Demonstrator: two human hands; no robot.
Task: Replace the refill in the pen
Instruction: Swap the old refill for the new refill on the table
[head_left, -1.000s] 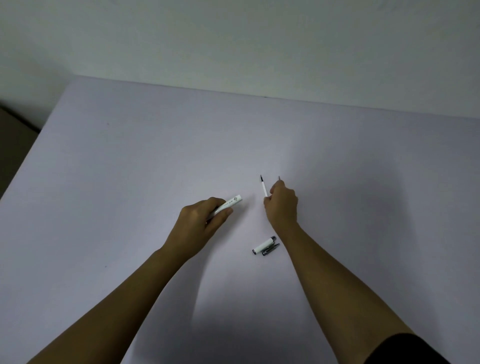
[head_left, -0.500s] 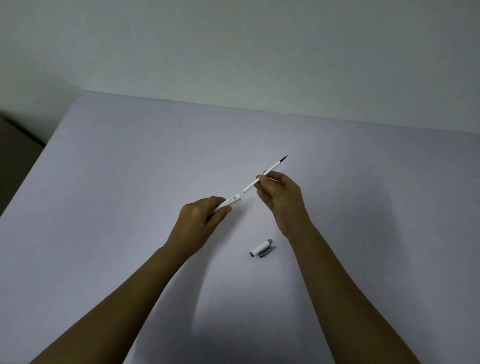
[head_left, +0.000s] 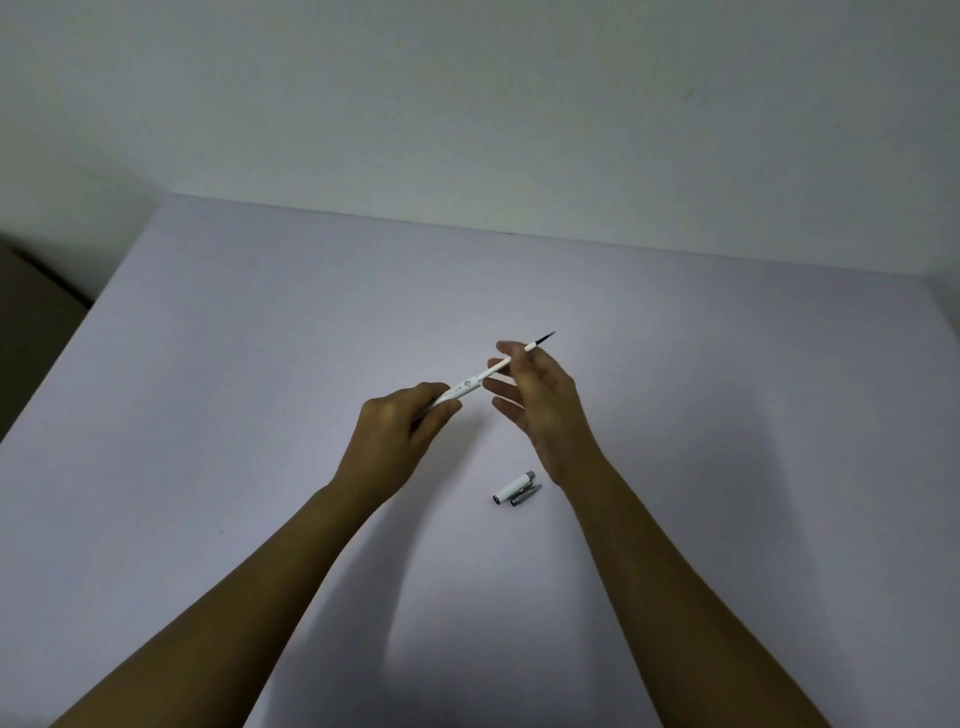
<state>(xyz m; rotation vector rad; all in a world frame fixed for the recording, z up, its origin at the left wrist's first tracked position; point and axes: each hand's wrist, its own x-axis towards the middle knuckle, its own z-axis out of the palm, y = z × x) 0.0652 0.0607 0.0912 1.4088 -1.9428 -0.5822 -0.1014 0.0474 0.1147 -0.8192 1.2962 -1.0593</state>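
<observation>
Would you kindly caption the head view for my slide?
Left hand steadies the pen barrel while right hand feeds in the refill; cap lies on the table.

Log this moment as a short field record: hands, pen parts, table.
left hand: closed around the barrel, held above the table
right hand: pinching the refill, other fingers spread
refill: lower end at or just inside the barrel mouth, dark tip pointing up and away to the right
barrel: white, tilted in line with the refill
cap: lying on the table near the right wrist, a small grey piece beside it
table: pale, plain surface
</observation>
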